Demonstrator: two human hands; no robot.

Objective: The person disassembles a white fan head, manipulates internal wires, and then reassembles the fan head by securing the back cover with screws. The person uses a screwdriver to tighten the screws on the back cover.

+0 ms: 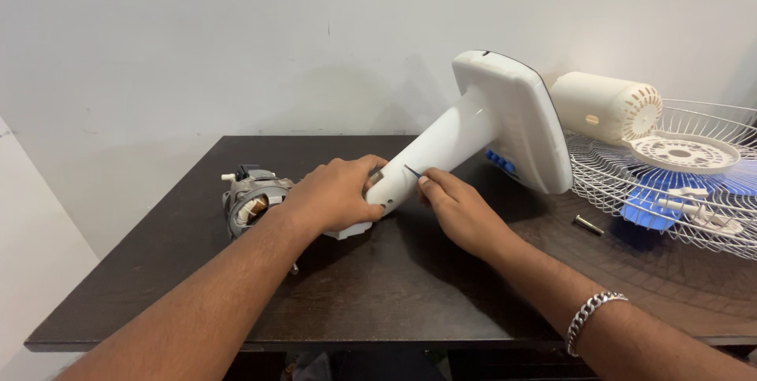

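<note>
White plastic fan stand (465, 140) lies tilted on the dark bench (394, 286), its wide base raised toward the wall. Left hand (335, 196) is closed around the narrow lower end of the stand, arm stretched forward. Right hand (457, 207) touches the same end and pinches a thin blue wire (412, 170). Beside the left hand sits a metal motor (252, 201); a wire grille (678, 176) lies on the right.

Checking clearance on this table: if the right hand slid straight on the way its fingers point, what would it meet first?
The right hand points up-left and already touches the white fan stand tube; beyond that, probably the left hand, though depth is unclear.
</note>
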